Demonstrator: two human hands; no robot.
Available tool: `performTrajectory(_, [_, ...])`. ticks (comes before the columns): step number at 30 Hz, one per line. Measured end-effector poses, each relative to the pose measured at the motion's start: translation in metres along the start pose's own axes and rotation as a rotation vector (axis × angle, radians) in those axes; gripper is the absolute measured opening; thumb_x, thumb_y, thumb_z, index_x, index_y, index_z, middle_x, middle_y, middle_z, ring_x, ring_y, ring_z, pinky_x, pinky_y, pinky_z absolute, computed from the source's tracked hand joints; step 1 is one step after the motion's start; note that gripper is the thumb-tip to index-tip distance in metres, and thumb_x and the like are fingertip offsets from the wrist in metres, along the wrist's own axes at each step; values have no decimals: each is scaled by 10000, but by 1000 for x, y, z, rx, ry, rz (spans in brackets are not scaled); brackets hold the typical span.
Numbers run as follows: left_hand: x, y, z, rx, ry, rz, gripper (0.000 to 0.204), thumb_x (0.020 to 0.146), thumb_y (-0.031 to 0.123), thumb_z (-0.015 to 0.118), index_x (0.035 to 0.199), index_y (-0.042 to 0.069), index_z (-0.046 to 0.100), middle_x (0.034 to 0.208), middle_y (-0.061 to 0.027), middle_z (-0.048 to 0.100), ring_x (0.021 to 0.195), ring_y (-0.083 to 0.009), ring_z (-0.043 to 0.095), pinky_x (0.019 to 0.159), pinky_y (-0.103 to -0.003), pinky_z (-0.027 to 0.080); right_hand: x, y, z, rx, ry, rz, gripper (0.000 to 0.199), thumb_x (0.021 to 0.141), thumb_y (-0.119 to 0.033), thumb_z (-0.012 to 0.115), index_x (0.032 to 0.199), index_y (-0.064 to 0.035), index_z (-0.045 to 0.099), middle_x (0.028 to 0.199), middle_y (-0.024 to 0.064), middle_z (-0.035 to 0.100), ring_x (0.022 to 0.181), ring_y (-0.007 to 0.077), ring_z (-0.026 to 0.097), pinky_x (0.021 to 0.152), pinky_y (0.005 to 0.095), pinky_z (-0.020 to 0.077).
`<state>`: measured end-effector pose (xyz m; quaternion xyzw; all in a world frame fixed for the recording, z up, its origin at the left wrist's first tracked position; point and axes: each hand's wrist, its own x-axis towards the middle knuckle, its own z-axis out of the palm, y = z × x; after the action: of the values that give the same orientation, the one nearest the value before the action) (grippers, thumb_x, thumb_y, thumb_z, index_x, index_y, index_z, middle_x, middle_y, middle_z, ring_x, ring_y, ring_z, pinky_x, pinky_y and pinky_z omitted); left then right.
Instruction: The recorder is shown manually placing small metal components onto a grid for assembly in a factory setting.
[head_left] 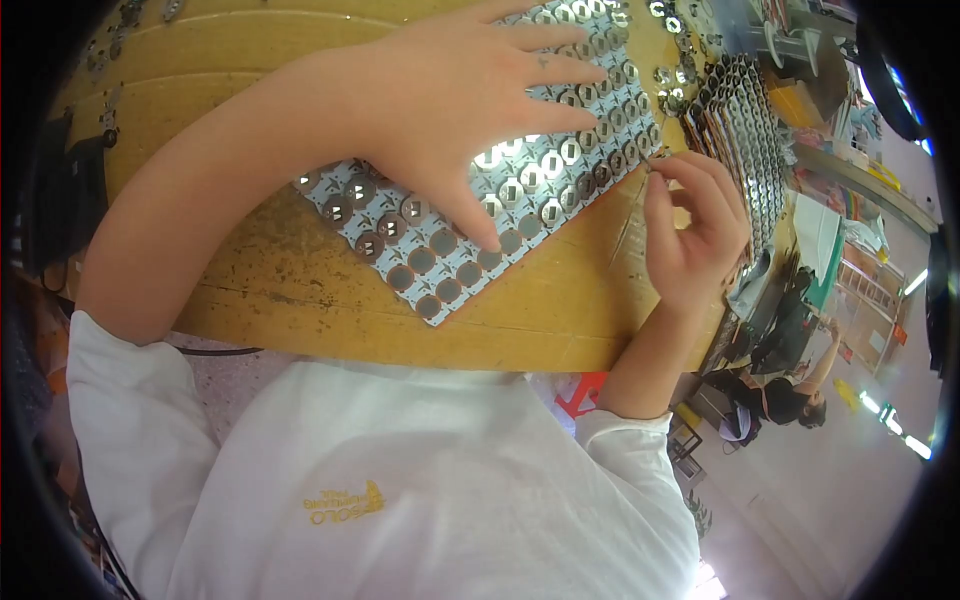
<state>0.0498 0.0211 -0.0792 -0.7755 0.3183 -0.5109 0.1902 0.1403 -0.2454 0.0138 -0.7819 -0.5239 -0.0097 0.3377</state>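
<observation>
A pale panel (405,247) lies aslant on the yellow work table, set with rows of round parts. Most are shiny silver discs (528,178) with small slots; some near its lower corner are plain grey rounds (445,290). My left hand (470,85) rests over the panel's upper left part, fingers stretched and spread, thumb pointing down at the grey rounds. It hides the discs beneath it. At the panel's right edge my right hand (695,225) is closed in a pinch, thumb against forefinger. Whatever sits between those fingertips is too small to make out.
A stack of similar panels (745,130) stands right of my right hand. Loose metal parts (680,65) lie at the back right, others (110,115) at the far left. A black box-shaped thing (75,200) sits at the left edge. Another person (785,400) is off to the right.
</observation>
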Motion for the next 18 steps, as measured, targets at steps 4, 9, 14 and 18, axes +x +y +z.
performTrajectory(4, [-1,-2,2,-79,42,5,1008,783,687,725,1489,8,490,1597,-291,376,1501,-500,293,1225,-593,219,-6,-22,12,289,-111,67,151,816,83,688,950,21,720,914,117,703,743,166,665,615,263,531])
performTrajectory(9, [3,-10,3,-209,66,39,1003,774,686,730,1473,3,505,1583,-302,388,1496,-505,297,1236,-601,180,-7,-38,19,320,-466,-32,142,861,32,693,997,-11,693,864,132,694,680,275,664,614,339,524])
performTrajectory(14, [11,-8,-5,-300,161,69,957,810,664,699,1462,-12,515,1571,-315,398,1498,-511,290,1247,-609,138,-12,-46,28,303,-497,-11,146,887,30,692,1023,-22,687,869,141,685,736,303,674,639,360,526])
performTrajectory(18, [21,-8,-55,-1031,-511,-494,783,874,527,613,1441,-7,538,1561,-304,419,1496,-507,297,1252,-613,126,-11,-42,26,202,-367,69,177,892,64,674,1048,-20,685,860,128,683,744,279,668,660,345,524])
